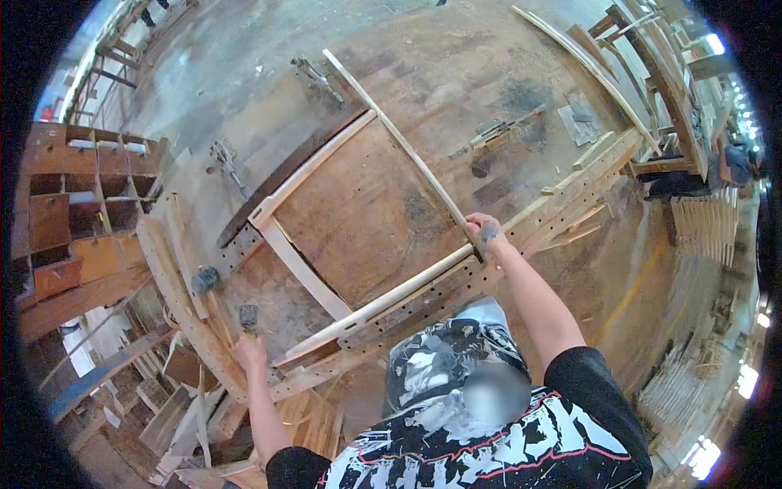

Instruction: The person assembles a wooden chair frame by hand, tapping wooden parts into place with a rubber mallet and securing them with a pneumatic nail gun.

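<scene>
My left hand [251, 355] is closed around the handle of a hammer [248, 318] with a dark, blocky head pointing up, at the left end of the bench. At the near right corner of a wooden frame [407, 281], my right hand [486, 231] grips the end of a long thin wooden strip [407, 147], its fingers wrapped over the wood. The frame lies flat on the worktable, with a curved crosspiece [305, 265] and a far rail [318, 159]. Along the far rail runs a dark curved board [289, 175].
A black-headed mallet [205, 281] lies left of my left hand. Metal clamps [497, 130] are fixed on the worktable [456, 65]. A perforated beam [570, 191] edges it. Wooden shelving [81, 187] stands left, scrap wood [171, 407] below it. Another person [733, 163] is at far right.
</scene>
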Demonstrator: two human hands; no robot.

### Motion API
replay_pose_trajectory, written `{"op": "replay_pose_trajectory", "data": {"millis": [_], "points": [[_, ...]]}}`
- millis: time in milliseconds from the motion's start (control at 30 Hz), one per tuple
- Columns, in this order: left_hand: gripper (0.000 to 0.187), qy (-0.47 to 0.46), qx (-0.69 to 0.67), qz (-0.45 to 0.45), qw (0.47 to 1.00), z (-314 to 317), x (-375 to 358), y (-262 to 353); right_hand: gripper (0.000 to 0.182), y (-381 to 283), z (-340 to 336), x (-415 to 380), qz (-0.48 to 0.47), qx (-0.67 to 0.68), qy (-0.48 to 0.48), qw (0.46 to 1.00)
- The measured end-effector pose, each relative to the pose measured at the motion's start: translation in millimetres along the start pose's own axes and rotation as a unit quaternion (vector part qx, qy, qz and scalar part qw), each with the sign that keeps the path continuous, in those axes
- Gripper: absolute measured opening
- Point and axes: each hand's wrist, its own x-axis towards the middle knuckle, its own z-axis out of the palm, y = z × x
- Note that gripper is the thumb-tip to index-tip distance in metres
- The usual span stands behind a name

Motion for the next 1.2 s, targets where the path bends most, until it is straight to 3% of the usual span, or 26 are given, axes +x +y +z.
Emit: {"op": "replay_pose_trajectory", "data": {"millis": [67, 200, 400, 567, 700, 867, 933, 1067, 1100, 1167, 1200], "points": [[0.039, -0.015, -0.001, -0.011, 1.000, -4, 2, 5, 0.025, -15, -14, -2, 0.007, 0.008, -0.038, 0.999], [0.041, -0.016, 0.001, -0.005, 1.000, -12, 5, 14, 0.023, -9, -6, 4, 0.039, 0.005, -0.032, 0.999], [0.044, -0.043, 0.047, 0.015, 0.998, -6, 33, 2, 0.019, -10, -5, 1, 0.015, 0.046, -0.010, 0.999], [0.047, -0.046, 0.054, 0.053, 0.996, -41, 21, 62, 0.021, -8, 0, -5, 0.054, 0.079, 0.035, 0.995], [0.048, -0.020, -0.011, 0.140, 0.990, -80, -3, 164, 0.025, -13, 26, -14, 0.046, -0.003, 0.094, 0.994], [0.041, -0.048, -0.014, 0.242, 0.969, -127, -36, 348, 0.013, -26, 20, -14, 0.060, -0.049, 0.069, 0.995], [0.038, -0.074, -0.033, 0.310, 0.947, -126, -33, 404, 0.028, -31, 20, -14, 0.068, 0.011, 0.069, 0.995], [0.033, -0.177, 0.030, 0.366, 0.913, -139, -80, 555, 0.044, -52, 48, -4, 0.035, 0.083, 0.118, 0.989], [0.031, -0.188, 0.056, 0.382, 0.903, -135, -83, 581, 0.048, -60, 54, -5, 0.038, 0.018, 0.146, 0.988], [0.031, -0.319, 0.103, 0.307, 0.891, -134, -112, 649, 0.056, -75, 63, -10, 0.041, -0.115, 0.194, 0.973], [0.036, -0.340, 0.133, 0.318, 0.875, -128, -126, 675, 0.057, -76, 62, -16, 0.037, -0.132, 0.175, 0.975]]}}
